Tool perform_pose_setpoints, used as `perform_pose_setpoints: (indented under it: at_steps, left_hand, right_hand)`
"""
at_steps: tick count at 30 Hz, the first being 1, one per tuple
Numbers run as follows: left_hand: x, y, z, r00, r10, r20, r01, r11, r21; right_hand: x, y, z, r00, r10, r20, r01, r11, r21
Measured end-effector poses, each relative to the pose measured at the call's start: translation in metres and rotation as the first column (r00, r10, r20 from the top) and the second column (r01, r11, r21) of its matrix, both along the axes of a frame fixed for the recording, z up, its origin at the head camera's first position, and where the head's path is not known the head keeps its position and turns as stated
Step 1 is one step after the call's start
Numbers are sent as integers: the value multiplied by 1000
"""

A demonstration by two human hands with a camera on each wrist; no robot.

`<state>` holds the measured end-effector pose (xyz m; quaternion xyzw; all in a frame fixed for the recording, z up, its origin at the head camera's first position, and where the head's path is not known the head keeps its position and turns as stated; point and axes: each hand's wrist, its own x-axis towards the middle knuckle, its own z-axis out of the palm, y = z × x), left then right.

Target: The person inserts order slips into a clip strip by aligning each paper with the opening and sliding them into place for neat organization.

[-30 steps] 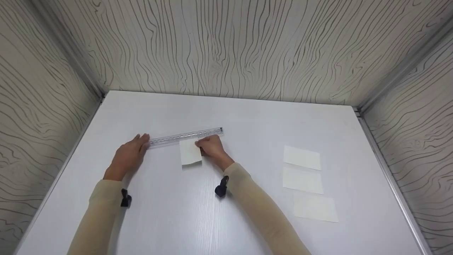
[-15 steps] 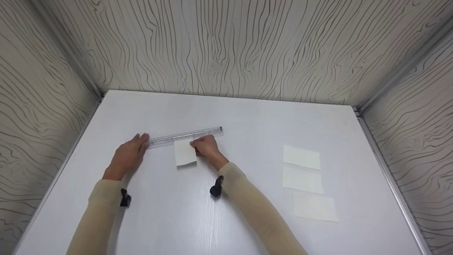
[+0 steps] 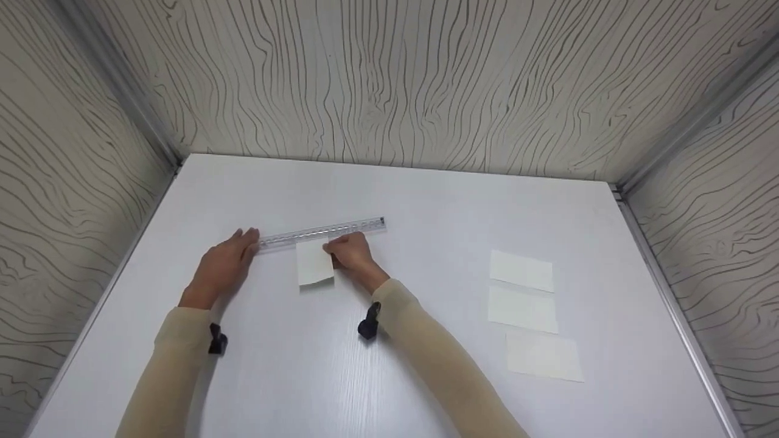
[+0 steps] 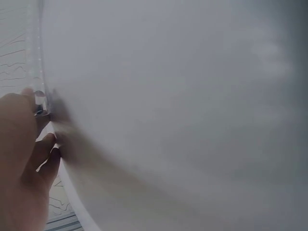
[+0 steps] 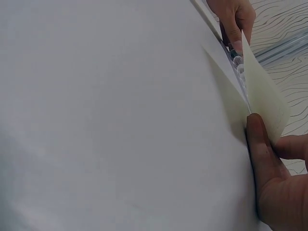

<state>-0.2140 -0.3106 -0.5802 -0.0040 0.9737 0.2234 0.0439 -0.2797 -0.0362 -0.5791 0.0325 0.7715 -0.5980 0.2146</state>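
Note:
My left hand holds the left end of a clear plastic ruler, which lies slantwise on the white table. In the left wrist view, the fingers rest against the tabletop by the ruler's end. My right hand pinches a pale yellow sticky note by its upper right side, between thumb and fingers. The note's top edge is right at the ruler's lower edge. Its lower edge curls up off the table, and in the right wrist view the sheet stands tilted away from the surface.
Three more pale notes, an upper one, a middle one and a lower one, lie in a column on the right of the table. Wood-grain panels and metal rails border the table.
My right hand has slid the sticky note a little left along the ruler, slowing over the last half second. The left hand and the ruler have stayed in place.

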Motion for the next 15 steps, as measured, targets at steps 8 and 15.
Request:
perform_pose_setpoints:
  at_steps: [8,15]
  left_hand:
    - [0,-2,-1,1000,-5,-13,5,1000,2]
    - [0,-3,-1,1000,-15,-24,15,1000,-6]
  right_hand:
    - [4,-7,2,1000,4,-16,-4,1000,-2]
    - [5,-9,0,1000,-8,-21,8,1000,-15]
